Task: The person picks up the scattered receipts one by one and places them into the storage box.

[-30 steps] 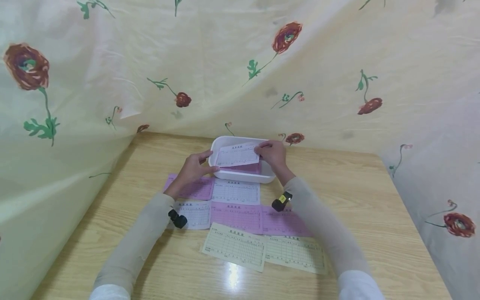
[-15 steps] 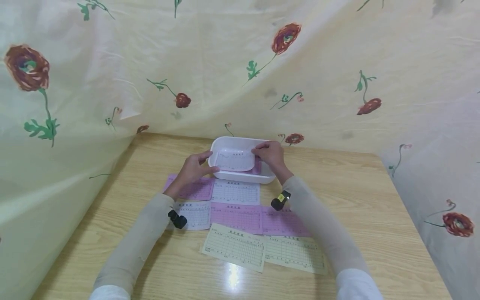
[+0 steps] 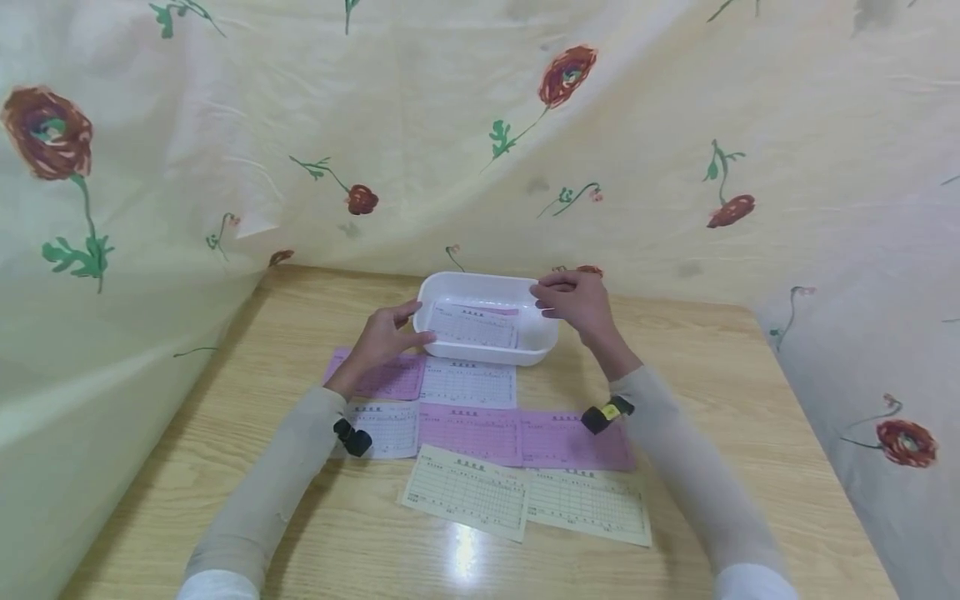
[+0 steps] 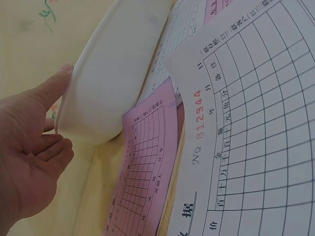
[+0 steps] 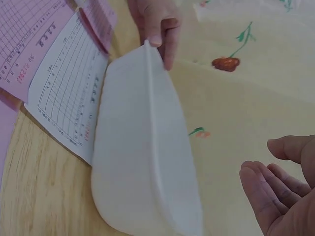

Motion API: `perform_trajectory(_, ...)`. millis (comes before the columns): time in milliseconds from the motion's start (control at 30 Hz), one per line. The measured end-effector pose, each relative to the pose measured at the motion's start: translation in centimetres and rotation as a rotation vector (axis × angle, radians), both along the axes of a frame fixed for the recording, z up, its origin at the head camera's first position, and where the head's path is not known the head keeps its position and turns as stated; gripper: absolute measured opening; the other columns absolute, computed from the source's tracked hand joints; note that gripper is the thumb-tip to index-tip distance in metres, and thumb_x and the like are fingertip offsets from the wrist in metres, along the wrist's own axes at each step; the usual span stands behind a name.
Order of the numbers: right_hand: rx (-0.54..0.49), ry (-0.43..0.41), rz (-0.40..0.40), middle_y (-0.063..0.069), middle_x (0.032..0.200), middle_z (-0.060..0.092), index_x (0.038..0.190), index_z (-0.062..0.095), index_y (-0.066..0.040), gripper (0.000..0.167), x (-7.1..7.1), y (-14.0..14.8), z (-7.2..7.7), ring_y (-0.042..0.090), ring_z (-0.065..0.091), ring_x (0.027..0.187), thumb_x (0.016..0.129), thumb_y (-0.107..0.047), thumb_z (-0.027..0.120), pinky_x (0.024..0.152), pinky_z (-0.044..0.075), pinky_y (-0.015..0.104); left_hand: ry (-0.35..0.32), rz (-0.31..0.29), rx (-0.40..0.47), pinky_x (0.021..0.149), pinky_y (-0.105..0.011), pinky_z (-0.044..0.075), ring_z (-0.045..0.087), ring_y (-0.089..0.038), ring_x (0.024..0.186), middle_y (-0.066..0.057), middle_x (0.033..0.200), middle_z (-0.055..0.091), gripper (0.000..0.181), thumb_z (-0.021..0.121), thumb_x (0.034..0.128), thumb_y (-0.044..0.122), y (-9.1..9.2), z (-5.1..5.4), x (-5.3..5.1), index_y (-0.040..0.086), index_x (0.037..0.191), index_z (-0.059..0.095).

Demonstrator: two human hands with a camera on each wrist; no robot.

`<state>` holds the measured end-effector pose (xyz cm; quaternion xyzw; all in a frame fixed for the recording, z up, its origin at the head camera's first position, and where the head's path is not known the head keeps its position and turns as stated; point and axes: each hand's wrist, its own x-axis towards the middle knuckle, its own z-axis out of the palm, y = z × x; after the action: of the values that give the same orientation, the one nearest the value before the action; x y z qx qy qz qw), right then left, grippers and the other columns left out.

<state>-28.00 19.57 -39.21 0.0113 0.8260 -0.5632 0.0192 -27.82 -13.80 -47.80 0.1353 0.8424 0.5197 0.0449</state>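
Note:
A white plastic tray (image 3: 480,287) stands toward the back of the table. Its left end is gripped by my left hand (image 3: 382,340), the thumb at the front rim and the fingers at the side. Inside lies a white receipt slip (image 3: 471,327), with a strip of pink slip (image 3: 504,312) showing behind it. My right hand (image 3: 581,304) hovers over the tray's right end; in the right wrist view its thumb and fingers are apart with nothing between them. Just in front of the tray are a white slip (image 3: 468,385) and a pink slip (image 3: 390,379), partly under my left wrist.
Closer to me lie another white slip (image 3: 390,429), two pink slips (image 3: 471,435) side by side, and two yellow slips (image 3: 467,493), the left one tilted. The wooden table (image 3: 750,400) meets a flowered cloth (image 3: 450,150) at the back and sides.
The white slip has gone down from my right hand into the tray and lies flat. My right hand has let go and moved right. The left hand stays on the tray.

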Motion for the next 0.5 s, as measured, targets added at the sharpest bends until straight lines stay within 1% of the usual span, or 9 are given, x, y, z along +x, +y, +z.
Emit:
perform_trajectory(67,-0.002,0.025,-0.002,0.022,0.113,0.073,0.117,0.069,0.004,0.037,0.8,0.8,0.6,0.03,0.076,0.093,0.092,-0.022,0.078,0.077,0.066,0.034,-0.008,0.004,-0.001,0.119,-0.042,0.041,0.042,-0.031,0.146,-0.014,0.158,0.042,0.078,0.084,0.0869,0.027,0.0,0.1,0.0,-0.002,0.149,0.046)
perform_trajectory(200,0.021,0.069,-0.002,0.018,0.111,0.074,0.117,0.069,0.002,0.038,2.7,2.3,1.5,0.013,0.075,0.085,0.092,-0.024,0.078,0.076,0.065,0.03,-0.032,0.014,-0.002,0.12,-0.042,0.04,0.041,-0.03,0.147,-0.012,0.159,0.041,0.078,0.084,0.0872,0.027,0.0,0.1,0.1,-0.001,0.15,0.046)
perform_trajectory(267,0.03,0.079,0.002,0.017,0.111,0.074,0.119,0.068,0.003,0.041,3.8,3.3,1.8,0.011,0.074,0.085,0.093,-0.026,0.078,0.077,0.065,0.03,-0.03,0.012,0.002,0.12,-0.043,0.04,0.041,-0.031,0.147,-0.013,0.159,0.041,0.078,0.084,0.0873,0.026,0.0,0.1,0.2,-0.001,0.15,0.046)
perform_trajectory(400,0.048,0.088,0.0,0.013,0.112,0.074,0.126,0.066,0.002,0.047,6.0,5.2,1.8,0.009,0.073,0.09,0.094,-0.031,0.077,0.079,0.065,0.028,-0.02,0.003,0.007,0.12,-0.043,0.04,0.041,-0.032,0.146,-0.014,0.159,0.041,0.078,0.084,0.087,0.026,0.0,0.0,0.1,-0.001,0.149,0.046)
perform_trajectory(500,0.035,0.095,-0.005,0.004,0.108,0.074,0.128,0.065,0.002,0.051,7.3,6.6,1.1,0.009,0.074,0.092,0.093,-0.032,0.077,0.079,0.064,0.027,-0.025,0.002,0.01,0.12,-0.043,0.04,0.041,-0.033,0.147,-0.013,0.16,0.04,0.079,0.084,0.087,0.028,0.0,0.0,0.1,0.0,0.15,0.045)
